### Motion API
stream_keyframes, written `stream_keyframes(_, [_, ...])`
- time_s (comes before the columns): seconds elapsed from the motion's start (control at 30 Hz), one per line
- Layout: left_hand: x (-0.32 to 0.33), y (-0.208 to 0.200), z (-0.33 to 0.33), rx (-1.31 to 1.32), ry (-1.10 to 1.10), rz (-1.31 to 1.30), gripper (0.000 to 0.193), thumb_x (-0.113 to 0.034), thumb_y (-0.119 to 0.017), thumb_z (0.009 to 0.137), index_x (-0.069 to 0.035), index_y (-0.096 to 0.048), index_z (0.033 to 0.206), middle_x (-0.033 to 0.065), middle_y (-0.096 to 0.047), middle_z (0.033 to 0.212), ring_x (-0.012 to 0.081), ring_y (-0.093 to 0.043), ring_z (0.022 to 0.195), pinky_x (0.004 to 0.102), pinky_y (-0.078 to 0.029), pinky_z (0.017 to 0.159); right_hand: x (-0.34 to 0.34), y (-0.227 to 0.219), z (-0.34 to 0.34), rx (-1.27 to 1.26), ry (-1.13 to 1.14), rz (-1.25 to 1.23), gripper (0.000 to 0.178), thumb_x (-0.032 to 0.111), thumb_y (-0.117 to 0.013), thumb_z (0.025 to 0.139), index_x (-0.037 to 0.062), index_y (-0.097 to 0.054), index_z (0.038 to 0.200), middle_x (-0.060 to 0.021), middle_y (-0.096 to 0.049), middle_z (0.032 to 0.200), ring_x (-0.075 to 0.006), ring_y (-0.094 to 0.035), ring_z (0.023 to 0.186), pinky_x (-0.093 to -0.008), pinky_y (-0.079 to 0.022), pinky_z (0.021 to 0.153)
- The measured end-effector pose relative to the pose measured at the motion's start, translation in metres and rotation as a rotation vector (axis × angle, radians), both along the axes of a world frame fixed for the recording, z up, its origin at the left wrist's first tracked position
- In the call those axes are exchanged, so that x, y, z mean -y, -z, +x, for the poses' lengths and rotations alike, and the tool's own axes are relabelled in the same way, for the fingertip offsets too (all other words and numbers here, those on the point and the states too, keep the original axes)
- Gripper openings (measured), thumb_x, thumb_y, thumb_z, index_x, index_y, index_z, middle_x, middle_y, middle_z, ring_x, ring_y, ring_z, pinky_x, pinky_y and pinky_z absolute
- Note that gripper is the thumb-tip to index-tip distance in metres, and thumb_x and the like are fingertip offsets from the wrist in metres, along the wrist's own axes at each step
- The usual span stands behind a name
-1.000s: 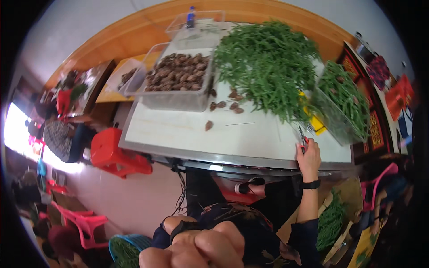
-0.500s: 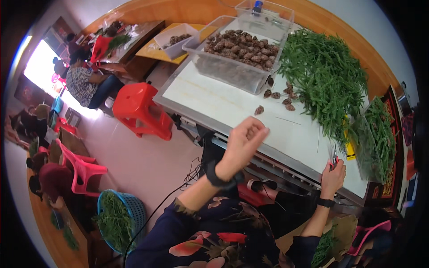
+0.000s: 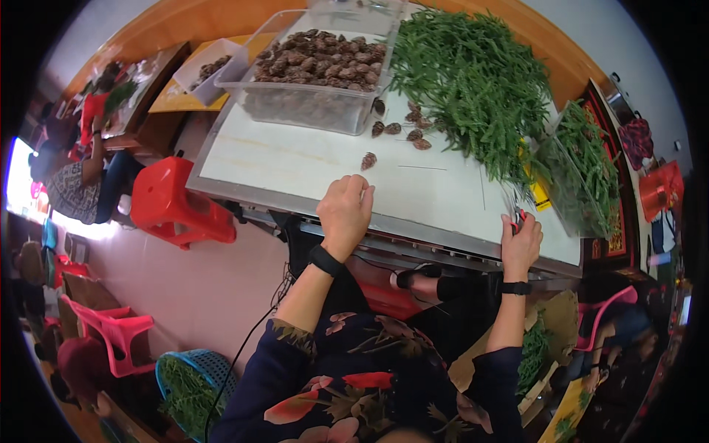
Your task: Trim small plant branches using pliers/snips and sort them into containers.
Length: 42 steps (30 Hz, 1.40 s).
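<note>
My left hand is over the near edge of the white table, back upward, its fingers curled in. What they hold, if anything, is hidden. Just beyond the fingertips lies a single brown pine cone, with a gap between. My right hand is closed around small red-handled pliers at the table's right front, their metal end pointing away from me. Several loose pine cones lie between the clear plastic bin and a big heap of green artificial sprigs. Thin dark wires rest on the tabletop.
More greenery fills a clear container at the right, beside a yellow packet. A red stool stands left of the table. A blue basket of greenery is on the floor. People sit at other tables on the left and lower right.
My view has swung right, so the table and its contents sit further left and higher in the picture. My left hand has turned its back upward. The right hand keeps the pliers.
</note>
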<state>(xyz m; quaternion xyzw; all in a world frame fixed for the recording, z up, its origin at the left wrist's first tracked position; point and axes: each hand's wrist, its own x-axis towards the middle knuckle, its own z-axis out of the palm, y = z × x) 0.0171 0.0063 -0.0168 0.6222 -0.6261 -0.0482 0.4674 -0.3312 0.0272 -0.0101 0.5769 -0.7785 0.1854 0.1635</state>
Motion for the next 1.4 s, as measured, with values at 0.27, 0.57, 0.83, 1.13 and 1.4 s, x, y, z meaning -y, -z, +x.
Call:
stream_keyframes(0.27, [-0.002, -0.009, 0.002, 0.158, 0.056, 0.037, 0.015, -0.017, -0.07, 0.083, -0.009, -0.058, 0.089, 0.0075, -0.06, 0.078, 0.0279, -0.061, 0.074, 0.0407, -0.047, 0.06, -0.002, -0.001, 0.002, 0.027, -0.038, -0.012, 0.054, 0.043, -0.071, 0.085, 0.0066, -0.056, 0.122, -0.0145, -0.059, 0.105, -0.0367, -0.055, 0.1, -0.0466, -0.047, 0.082])
stream_keyframes(0.57, [0.051, -0.067, -0.045, 0.449, 0.167, 0.249, 0.015, -0.015, -0.062, 0.086, -0.007, -0.056, 0.099, 0.0114, -0.061, 0.09, 0.0313, -0.065, 0.081, 0.0441, -0.052, 0.063, -0.001, -0.005, 0.0, 0.096, -0.01, 0.053, 0.063, 0.048, -0.073, 0.08, 0.0081, -0.055, 0.125, -0.0121, -0.055, 0.109, -0.0339, -0.051, 0.101, -0.047, -0.044, 0.081])
stream_keyframes(0.83, [0.117, -0.043, -0.069, 0.693, 0.11, 0.207, 0.012, -0.012, -0.063, 0.082, -0.007, -0.061, 0.093, 0.0126, -0.061, 0.094, 0.0332, -0.067, 0.077, 0.0446, -0.054, 0.062, -0.001, -0.013, 0.001, 0.141, -0.013, 0.095, 0.063, 0.046, -0.071, 0.082, 0.0092, -0.054, 0.129, -0.0134, -0.052, 0.115, -0.0355, -0.049, 0.107, -0.0482, -0.043, 0.085])
stream_keyframes(1.13, [0.119, -0.047, -0.059, 0.823, 0.118, 0.172, 0.008, -0.01, -0.06, 0.083, -0.007, -0.064, 0.076, 0.0096, -0.062, 0.09, 0.0277, -0.069, 0.072, 0.0384, -0.055, 0.063, -0.001, -0.03, 0.009, 0.186, -0.026, 0.17, 0.062, 0.043, -0.072, 0.082, 0.0091, -0.054, 0.13, -0.0134, -0.052, 0.118, -0.0355, -0.047, 0.112, -0.0486, -0.042, 0.086])
stream_keyframes(1.4, [0.064, -0.096, -0.052, 0.303, 0.355, 0.268, 0.011, -0.011, -0.069, 0.082, -0.001, -0.065, 0.082, 0.0107, -0.065, 0.076, 0.0244, -0.064, 0.065, 0.0362, -0.047, 0.058, 0.01, -0.069, 0.064, 0.344, -0.481, -0.207, 0.046, 0.02, -0.073, 0.084, 0.008, -0.057, 0.126, -0.0151, -0.058, 0.118, -0.0318, -0.056, 0.106, -0.0402, -0.047, 0.085])
